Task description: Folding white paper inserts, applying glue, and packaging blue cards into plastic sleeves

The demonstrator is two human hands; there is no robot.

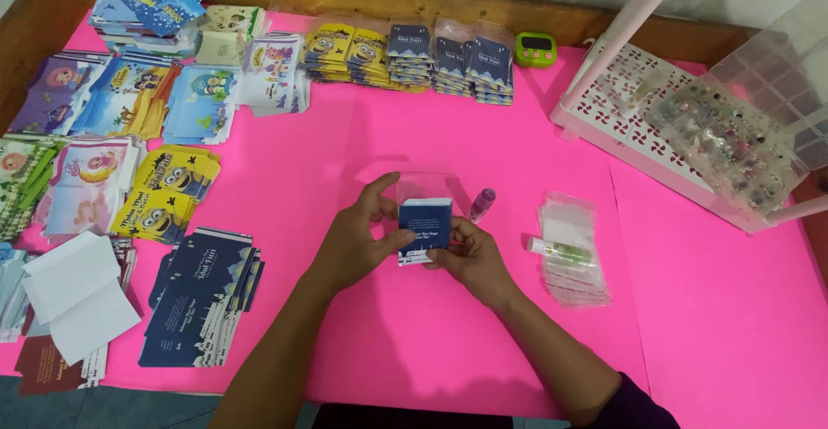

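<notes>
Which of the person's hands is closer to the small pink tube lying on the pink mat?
Right. The right hand sits just below-left of the pink tube, gripping the dark blue card; the left hand lies beyond the card, farther left.

A home craft or packing corner: a wooden-edged table [52, 15] covered in pink paper, stacks of printed envelopes [129, 101] on the left, a bead organiser [733, 136] at far right.

Green timer [536, 49] at table's far edge; white rack [604, 110] right; glue stick [561, 251] on bags.
</notes>
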